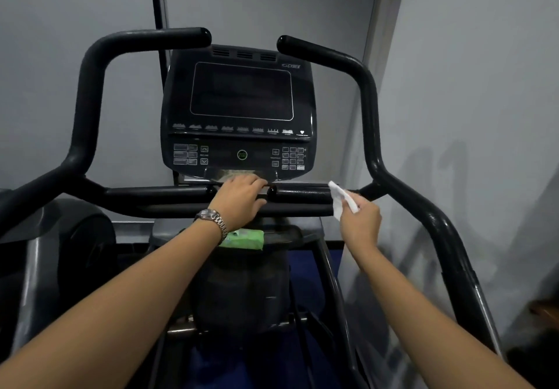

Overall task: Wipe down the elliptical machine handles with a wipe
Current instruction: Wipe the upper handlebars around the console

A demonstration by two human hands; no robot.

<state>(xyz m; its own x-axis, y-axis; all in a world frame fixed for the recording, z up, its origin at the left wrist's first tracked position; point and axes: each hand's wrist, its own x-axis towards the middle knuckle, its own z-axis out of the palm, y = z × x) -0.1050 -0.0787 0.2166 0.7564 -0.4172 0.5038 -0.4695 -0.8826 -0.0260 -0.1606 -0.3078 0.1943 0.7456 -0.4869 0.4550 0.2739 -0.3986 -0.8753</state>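
The black elliptical has a left handle point(90, 92) and a right handle point(367, 107) curving up beside the console point(240, 107). A horizontal front bar point(157, 195) runs under the console. My left hand point(242, 198), with a metal watch on the wrist, is wrapped over the middle of that bar. My right hand point(360, 222) pinches a white wipe point(340, 199), which lies against the right end of the bar near the joint with the right handle.
A green pack of wipes point(243, 239) lies on the machine's tray below the bar. Grey walls stand close behind and to the right point(469, 86). Another dark machine part point(75, 243) sits at the left. Blue floor shows below.
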